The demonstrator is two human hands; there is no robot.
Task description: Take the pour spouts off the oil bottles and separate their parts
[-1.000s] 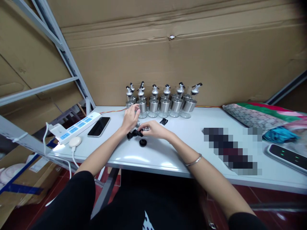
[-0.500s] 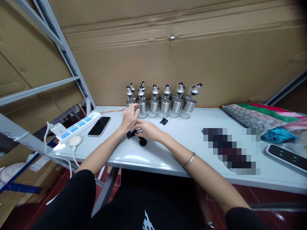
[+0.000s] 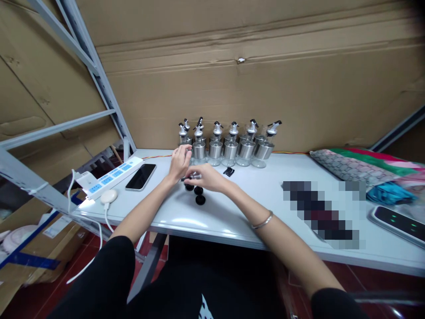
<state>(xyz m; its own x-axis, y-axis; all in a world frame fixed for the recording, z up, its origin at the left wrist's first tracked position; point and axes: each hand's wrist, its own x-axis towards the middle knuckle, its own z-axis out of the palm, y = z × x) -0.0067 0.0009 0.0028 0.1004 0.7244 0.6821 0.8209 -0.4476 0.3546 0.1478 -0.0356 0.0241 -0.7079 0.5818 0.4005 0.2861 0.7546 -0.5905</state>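
My right hand point(image 3: 206, 177) pinches a small silver-and-black pour spout point(image 3: 195, 176), much like those on the bottles. Close beside it, my left hand point(image 3: 180, 161) is raised with its fingers curled together; whatever they hold, if anything, is hidden. Below my right hand, several small round black pieces lie on the table, among them a black disc point(image 3: 200, 200). Glass bottles with steel sleeves and spouts, such as this bottle point(image 3: 229, 150), stand upright in rows behind my hands. A small cluster of black parts point(image 3: 229, 171) lies in front of them.
To the left are a phone point(image 3: 141, 177), a white power strip point(image 3: 114, 177) and a round white charger point(image 3: 109, 196) with a cable. Colourful fabric point(image 3: 352, 165) and a dark device with green lights point(image 3: 400, 223) sit at the right. Cardboard point(image 3: 212, 84) stands behind the white table point(image 3: 245, 217).
My right hand has lifted the pour spout slightly from the black pieces, which show more plainly now. My left hand stays curled nearby. The whole view has shifted a little.
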